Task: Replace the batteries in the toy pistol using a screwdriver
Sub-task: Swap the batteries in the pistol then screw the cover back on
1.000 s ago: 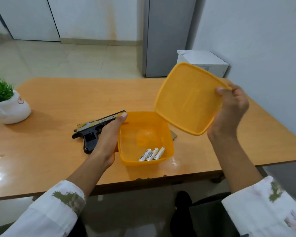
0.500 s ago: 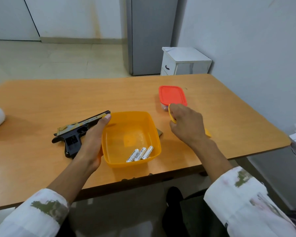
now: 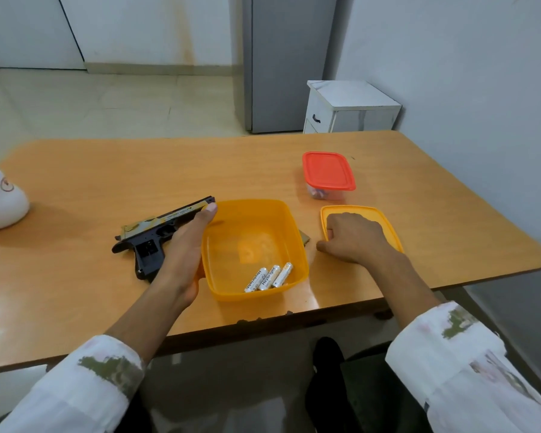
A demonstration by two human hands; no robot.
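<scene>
The wooden table (image 3: 107, 170) carries everything. Its landmark is the open orange container (image 3: 250, 202), which stands near the front edge. The container's lid (image 3: 384, 223) lies flat just to its right. The toy pistol (image 3: 152, 245) lies on its side just to the container's left, muzzle towards the far left corner. A smaller box with a red lid (image 3: 328, 170) stands beyond the container's far right corner, shut.

The left hand (image 3: 185, 251) lies along the container's left wall with its fingers straight, steadying it and grasping nothing. The right hand (image 3: 353, 237) rests on the lid with curled fingers. Whether it pinches the lid's edge is hidden.

Three AA batteries (image 3: 268, 278) lie side by side in the container's near right corner.

The step in hand looks like laying out the supplies, with the lid just off and the pistol untouched. No screwdriver shows. Next, I judge, the right hand must let go of the lid. Someone must then find a screwdriver, perhaps in the red-lidded box, and turn the pistol so its battery cover faces up.
</scene>
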